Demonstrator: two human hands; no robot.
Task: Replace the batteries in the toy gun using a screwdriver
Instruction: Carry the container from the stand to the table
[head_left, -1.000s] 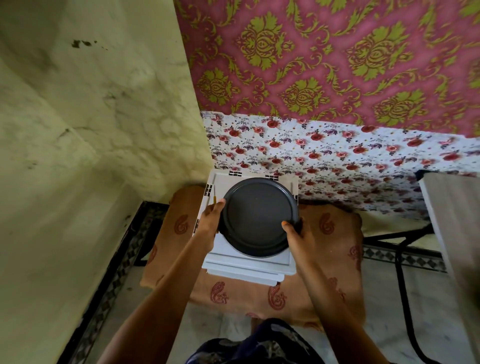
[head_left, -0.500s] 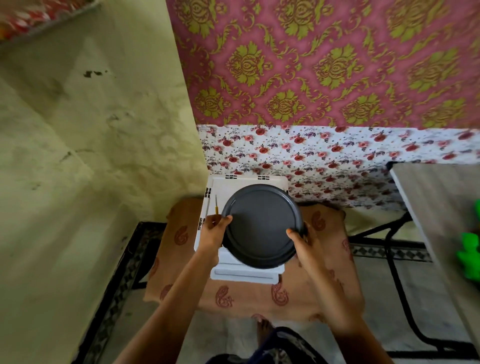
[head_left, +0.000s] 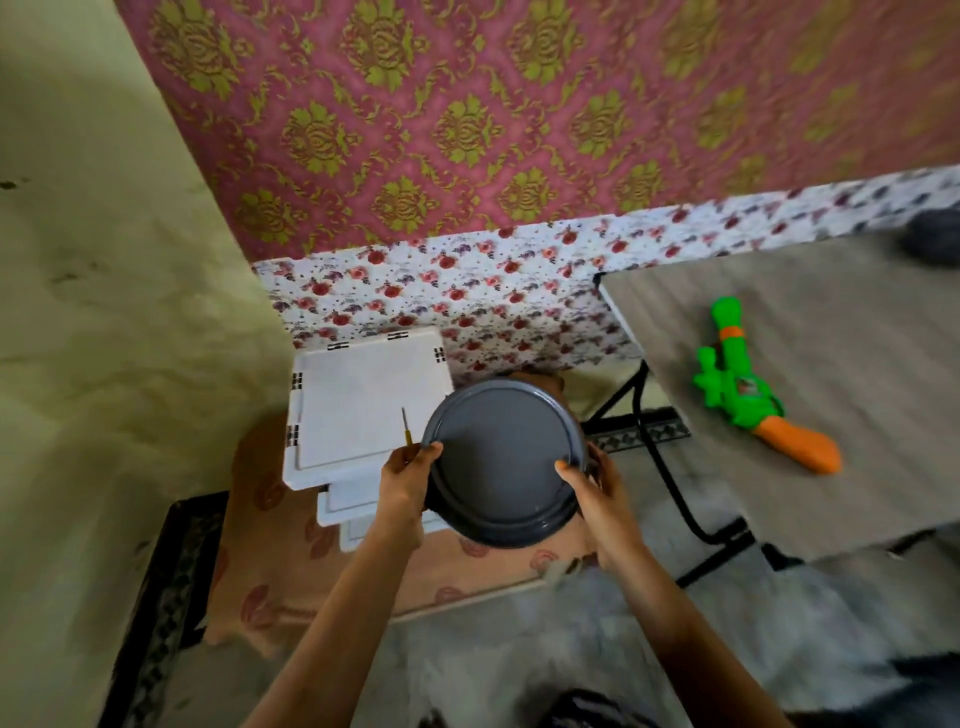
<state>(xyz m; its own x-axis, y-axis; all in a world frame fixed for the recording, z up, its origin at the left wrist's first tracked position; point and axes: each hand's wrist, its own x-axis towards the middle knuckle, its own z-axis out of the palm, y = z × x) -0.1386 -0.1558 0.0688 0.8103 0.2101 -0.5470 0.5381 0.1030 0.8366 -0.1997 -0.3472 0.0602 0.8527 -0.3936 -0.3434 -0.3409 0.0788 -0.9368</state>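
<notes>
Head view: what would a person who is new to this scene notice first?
First the round grey plate in the centre, held by the left hand and right hand above stacked white boxes. Next the bright green and orange toy gun lying on the grey table at right.

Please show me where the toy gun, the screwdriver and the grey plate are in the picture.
toy gun (head_left: 737, 387): head view, on its green body.
screwdriver (head_left: 405, 422): head view, on the thin metal shaft above the left hand.
grey plate (head_left: 501, 460): head view, on its flat centre.
</notes>
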